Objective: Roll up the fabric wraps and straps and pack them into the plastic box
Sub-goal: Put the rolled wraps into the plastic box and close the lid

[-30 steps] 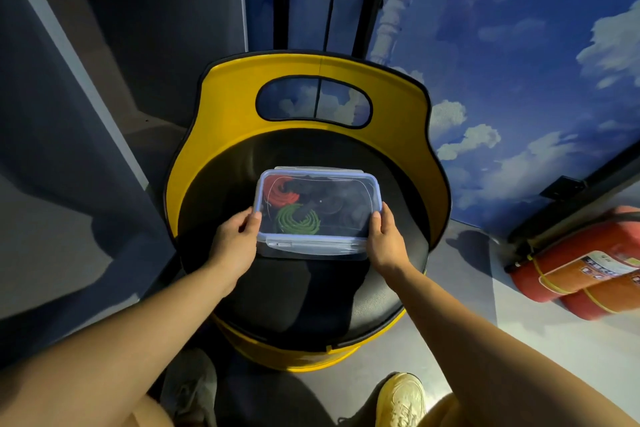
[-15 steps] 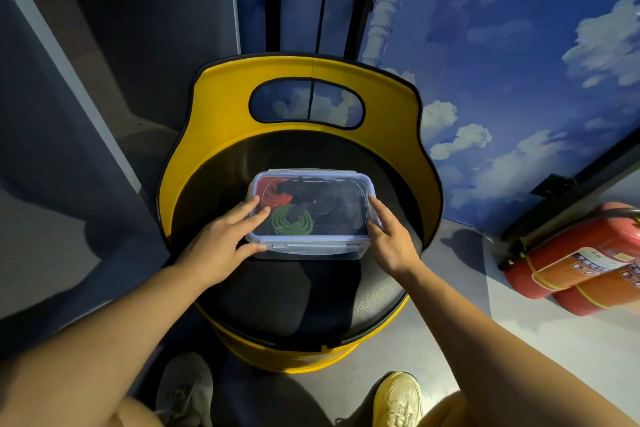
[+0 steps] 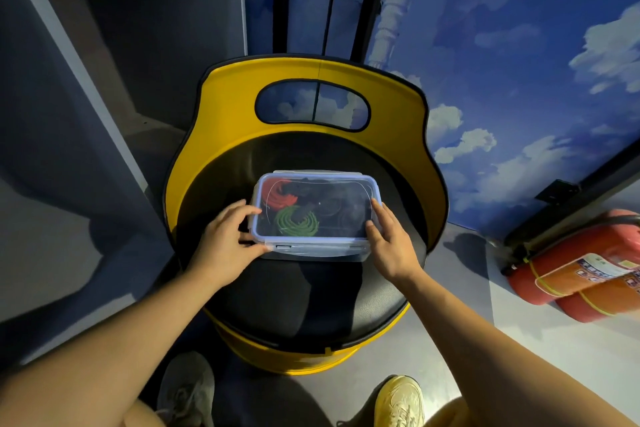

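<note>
two hands at the plastic box (image 3: 313, 215), one at each short end. left hand (image 3: 225, 246): fingers loosely spread and lightly curved, fingertips against the left rim of the lid, thumb stretched along the near left corner by the front latch; touching the box rather than wrapped round it. right hand (image 3: 389, 246): fingers nearly straight and close together, laid along the right edge of the lid, thumb tip on the near right corner; likewise touching, not clasping. box flat on the black seat (image 3: 304, 291) of a yellow barrel chair (image 3: 225, 107), roughly in the middle of the seat, long side toward the camera. clear lid with a pale blue rim in place on top. through the lid: a red coiled strap (image 3: 277, 196) at the far left, a green coiled strap (image 3: 296, 222) just nearer and touching it, dark rolls (image 3: 341, 206) filling the right part, too dim to tell apart. beside the chair on the right, well apart, two red fire extinguishers (image 3: 585, 274) lying on the pale floor. near the bottom edge, a grey shoe (image 3: 187, 392) and a yellow shoe (image 3: 398, 402).
</note>
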Motion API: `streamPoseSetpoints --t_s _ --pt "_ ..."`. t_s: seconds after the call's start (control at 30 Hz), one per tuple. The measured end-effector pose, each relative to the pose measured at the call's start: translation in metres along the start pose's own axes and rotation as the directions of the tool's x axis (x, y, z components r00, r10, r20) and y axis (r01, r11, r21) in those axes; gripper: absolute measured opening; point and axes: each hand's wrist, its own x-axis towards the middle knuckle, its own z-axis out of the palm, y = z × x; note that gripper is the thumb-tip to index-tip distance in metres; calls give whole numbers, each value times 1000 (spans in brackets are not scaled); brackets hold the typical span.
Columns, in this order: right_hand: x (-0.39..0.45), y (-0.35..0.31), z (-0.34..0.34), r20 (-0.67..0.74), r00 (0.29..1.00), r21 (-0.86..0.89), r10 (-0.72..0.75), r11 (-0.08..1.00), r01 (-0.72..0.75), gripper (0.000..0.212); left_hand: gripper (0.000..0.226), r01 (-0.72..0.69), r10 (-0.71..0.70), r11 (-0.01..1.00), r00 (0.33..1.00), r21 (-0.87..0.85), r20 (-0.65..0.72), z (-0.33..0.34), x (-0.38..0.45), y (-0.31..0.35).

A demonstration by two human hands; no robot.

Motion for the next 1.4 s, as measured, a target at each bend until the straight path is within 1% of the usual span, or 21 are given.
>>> streamPoseSetpoints --t_s 0.03,0.1,0.2,0.3,0.37,0.5,0.67,0.73,0.8,0.97,1.03,1.1,1.23,1.3,1.4 --pt "0 -1 2 -5 1000 -4 2 1000 -2 53 72 57 -57 997 998 -57 3 2 -1 2" --pt "-1 -2 3 -14 1000 -8 5 1000 -5 53 73 103 -103 990 995 -96 7 4 -2 3" --pt "-6 -5 4 -34 999 3 -18 1000 18 52 73 91 -92 992 996 -92 0 4 -3 4" --pt "-8 -7 4 -40 999 -25 -35 999 34 51 75 45 -46 997 999 -62 -13 5 -4 4" --pt "-6 -9 5 -54 998 -10 -34 999 34 51 78 30 -32 997 999 -67 -29 6 -6 5" --pt "-2 -8 9 -63 998 -25 -23 999 21 52 86 124 -128 987 991 -100 -26 7 -5 5" --pt "-2 -9 12 -67 997 -58 -31 998 27 55 87 140 -143 978 990 -156 -14 11 -4 5" --pt "-1 -7 13 -61 997 -98 -43 995 37 57 85 117 -120 986 993 -119 -20 11 -6 8" --pt "0 -3 15 -49 998 -114 -46 993 41 58 84 83 -84 996 996 -37 -32 9 -7 9" --pt "1 1 19 -1 1000 -84 -30 996 30 61 80 -31 33 990 999 136 -16 5 -9 5" --pt "2 2 16 4 999 -104 -39 994 39 62 80 -63 63 981 998 182 7 3 -8 9" --pt "4 3 13 15 999 -134 -45 990 47 62 80 -71 64 978 997 194 43 -2 -8 10" --pt "4 2 10 52 998 -154 -46 987 53 65 80 -95 53 960 985 264 162 -11 -6 6" --pt "1 4 7 92 992 -141 -82 986 94 73 84 -81 44 968 987 237 155 -12 -7 7" --pt "-1 11 -1 169 973 -147 -159 972 185 96 86 -137 123 957 990 257 67 -6 -6 10"
